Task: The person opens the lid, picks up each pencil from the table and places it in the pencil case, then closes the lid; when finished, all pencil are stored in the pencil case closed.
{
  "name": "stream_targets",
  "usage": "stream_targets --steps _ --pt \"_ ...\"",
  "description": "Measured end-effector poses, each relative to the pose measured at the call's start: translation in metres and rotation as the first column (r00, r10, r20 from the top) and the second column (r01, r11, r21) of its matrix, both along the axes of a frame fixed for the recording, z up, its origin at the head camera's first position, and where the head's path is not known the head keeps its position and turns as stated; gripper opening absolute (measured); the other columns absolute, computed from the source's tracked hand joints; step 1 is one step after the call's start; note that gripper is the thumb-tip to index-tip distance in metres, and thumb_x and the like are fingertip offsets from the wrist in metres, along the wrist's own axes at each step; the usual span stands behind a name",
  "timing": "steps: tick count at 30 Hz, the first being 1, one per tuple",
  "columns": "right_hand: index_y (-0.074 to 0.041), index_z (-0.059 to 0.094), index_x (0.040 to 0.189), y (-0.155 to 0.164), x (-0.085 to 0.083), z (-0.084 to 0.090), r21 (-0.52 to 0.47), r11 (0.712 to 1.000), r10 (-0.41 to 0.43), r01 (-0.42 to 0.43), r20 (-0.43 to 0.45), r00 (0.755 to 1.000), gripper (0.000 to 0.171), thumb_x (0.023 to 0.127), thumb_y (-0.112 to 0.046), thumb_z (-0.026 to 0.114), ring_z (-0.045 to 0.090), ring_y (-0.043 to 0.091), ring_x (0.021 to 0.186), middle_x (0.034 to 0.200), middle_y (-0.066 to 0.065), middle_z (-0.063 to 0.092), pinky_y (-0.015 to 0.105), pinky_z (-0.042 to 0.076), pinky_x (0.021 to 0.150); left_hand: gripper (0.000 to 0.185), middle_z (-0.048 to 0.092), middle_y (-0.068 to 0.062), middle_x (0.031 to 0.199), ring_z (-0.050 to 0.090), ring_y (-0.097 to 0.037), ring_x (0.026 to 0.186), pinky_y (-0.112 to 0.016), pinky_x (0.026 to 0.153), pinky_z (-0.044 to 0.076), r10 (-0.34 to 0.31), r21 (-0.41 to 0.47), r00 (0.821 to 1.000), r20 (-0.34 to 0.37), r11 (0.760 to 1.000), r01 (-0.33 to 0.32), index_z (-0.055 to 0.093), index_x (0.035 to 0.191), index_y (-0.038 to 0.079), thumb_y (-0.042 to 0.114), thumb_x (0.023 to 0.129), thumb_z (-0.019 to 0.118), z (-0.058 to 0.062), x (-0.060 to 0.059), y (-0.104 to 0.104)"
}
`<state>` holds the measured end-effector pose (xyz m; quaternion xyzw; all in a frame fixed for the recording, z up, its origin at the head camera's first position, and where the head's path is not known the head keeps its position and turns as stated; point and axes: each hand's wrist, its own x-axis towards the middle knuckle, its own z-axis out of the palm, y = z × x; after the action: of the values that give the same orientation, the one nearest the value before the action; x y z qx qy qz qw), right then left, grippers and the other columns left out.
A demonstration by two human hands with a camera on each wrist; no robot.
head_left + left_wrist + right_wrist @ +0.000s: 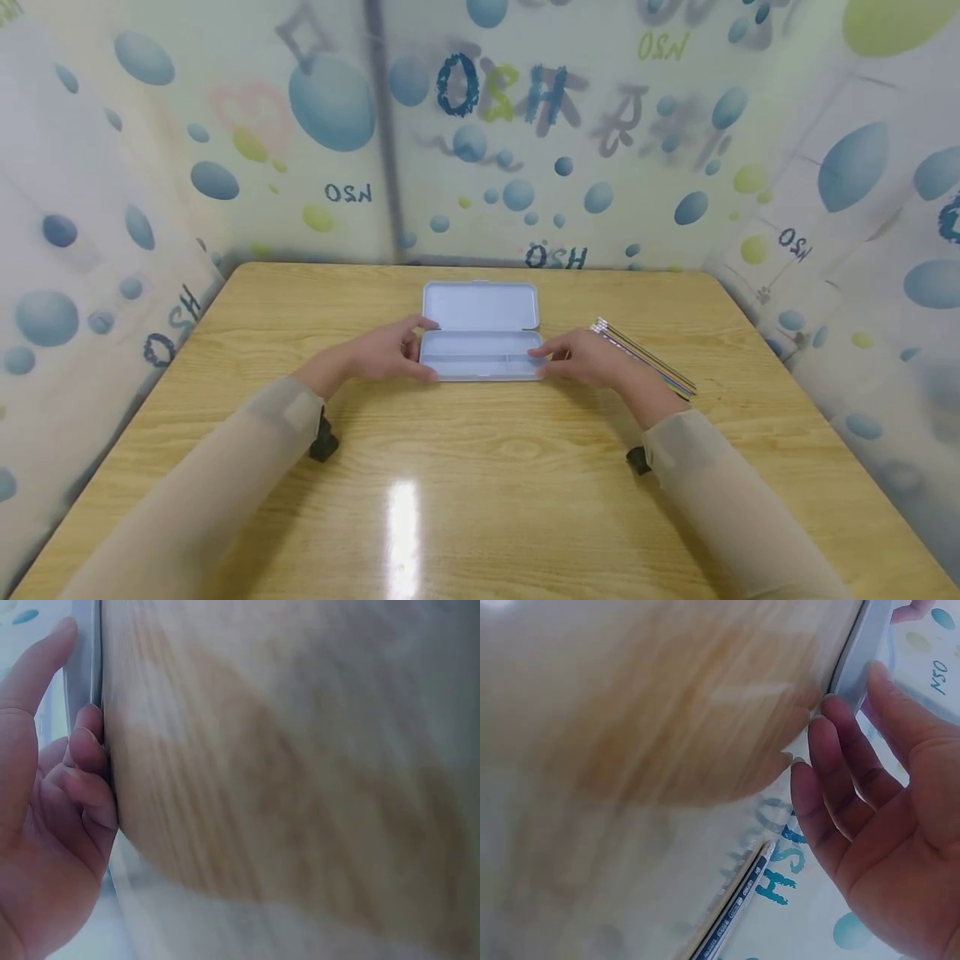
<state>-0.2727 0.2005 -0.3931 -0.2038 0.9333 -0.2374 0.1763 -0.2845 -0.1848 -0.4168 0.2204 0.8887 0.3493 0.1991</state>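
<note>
The left hand (381,350) grips the left end of the pale open case (480,343); the right hand (587,357) grips its right end, though exact fingertip contact is partly hidden. The case lies on the wooden table (510,508), lid raised at the back, compartments facing up. Pencils (651,360) lie beside the right hand. Patterned walls (600,137) surround the table.
</note>
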Motion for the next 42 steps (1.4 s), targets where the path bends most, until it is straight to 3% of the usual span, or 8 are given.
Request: stream_targets --steps 5,7,12,17,21,32,36,42 --pt "-0.026 0.073 0.145 0.004 0.003 0.001 0.032 0.998 0.055 -0.053 -0.051 0.997 0.039 0.107 -0.034 0.074 0.049 0.016 0.080 0.136 0.011 0.077 0.033 0.043 0.074 0.094 0.062 -0.006 0.093 0.055 -0.019 0.084 -0.031 0.079 0.046 -0.002 0.040 1.000 0.026 0.999 0.001 0.035 0.164 0.011 0.038 0.093 0.090 0.001 0.000 0.000" --pt "-0.025 0.072 0.147 0.006 0.005 0.001 0.023 0.998 0.060 -0.058 -0.060 0.996 0.040 0.108 -0.036 0.073 0.051 0.016 0.080 0.132 0.008 0.078 0.033 0.044 0.073 0.094 0.062 -0.006 0.093 0.055 -0.019 0.084 -0.030 0.078 0.046 -0.004 0.049 0.999 0.033 0.999 0.002 0.035 0.164 0.011 0.038 0.093 0.091 0.000 0.000 0.001" --pt "-0.021 0.072 0.147 0.018 0.008 0.002 -0.068 0.998 -0.008 0.002 -0.089 0.996 0.042 0.110 -0.040 0.068 0.056 0.016 0.076 0.092 0.001 0.070 0.034 0.048 0.072 0.094 0.062 -0.006 0.092 0.055 -0.020 0.084 -0.030 0.078 0.046 0.002 0.050 0.999 0.043 0.999 -0.004 0.036 0.163 0.012 0.039 0.093 0.091 -0.002 0.000 -0.002" --pt "-0.015 0.075 0.140 0.047 0.012 0.008 -0.161 0.983 -0.106 0.089 -0.097 0.990 0.039 0.111 -0.040 0.066 0.070 0.024 0.095 0.113 0.007 0.079 0.037 0.056 0.082 0.094 0.061 -0.006 0.093 0.054 -0.020 0.084 -0.030 0.077 0.045 0.009 0.050 0.999 0.052 0.999 -0.012 0.036 0.163 0.013 0.040 0.093 0.091 -0.002 0.001 -0.002" --pt "-0.016 0.078 0.135 0.075 0.016 0.013 -0.191 0.972 -0.161 0.137 -0.112 0.981 0.039 0.110 -0.044 0.067 0.069 0.025 0.100 0.121 0.009 0.079 0.038 0.056 0.086 0.093 0.062 -0.006 0.093 0.054 -0.020 0.084 -0.030 0.077 0.045 0.010 0.056 0.998 0.056 0.998 -0.013 0.036 0.163 0.013 0.038 0.093 0.091 -0.001 0.001 -0.003" --pt "-0.011 0.075 0.136 0.145 0.012 0.015 -0.125 0.968 -0.234 0.217 -0.135 0.963 0.038 0.112 -0.038 0.066 0.068 0.021 0.111 0.132 0.012 0.075 0.034 0.056 0.092 0.092 0.062 -0.006 0.093 0.054 -0.020 0.082 -0.030 0.076 0.045 0.001 0.058 0.999 0.048 0.998 -0.004 0.036 0.163 0.013 0.039 0.093 0.090 -0.002 0.001 -0.003" --pt "-0.010 0.075 0.137 0.159 0.008 0.013 -0.090 0.970 -0.236 0.226 -0.122 0.964 0.039 0.111 -0.038 0.067 0.068 0.029 0.123 0.139 0.015 0.073 0.040 0.055 0.099 0.092 0.062 -0.006 0.093 0.054 -0.020 0.081 -0.029 0.075 0.046 0.000 0.061 0.999 0.050 0.998 -0.003 0.036 0.163 0.012 0.038 0.093 0.090 -0.001 0.001 -0.003" --pt "-0.009 0.073 0.140 0.169 -0.001 0.007 -0.072 0.971 -0.232 0.228 -0.058 0.971 0.042 0.111 -0.039 0.067 0.066 0.030 0.123 0.144 0.019 0.070 0.037 0.055 0.093 0.091 0.063 -0.006 0.092 0.054 -0.019 0.079 -0.028 0.073 0.046 0.002 0.068 0.998 0.055 0.998 -0.006 0.036 0.162 0.012 0.035 0.093 0.091 -0.003 0.000 -0.003"
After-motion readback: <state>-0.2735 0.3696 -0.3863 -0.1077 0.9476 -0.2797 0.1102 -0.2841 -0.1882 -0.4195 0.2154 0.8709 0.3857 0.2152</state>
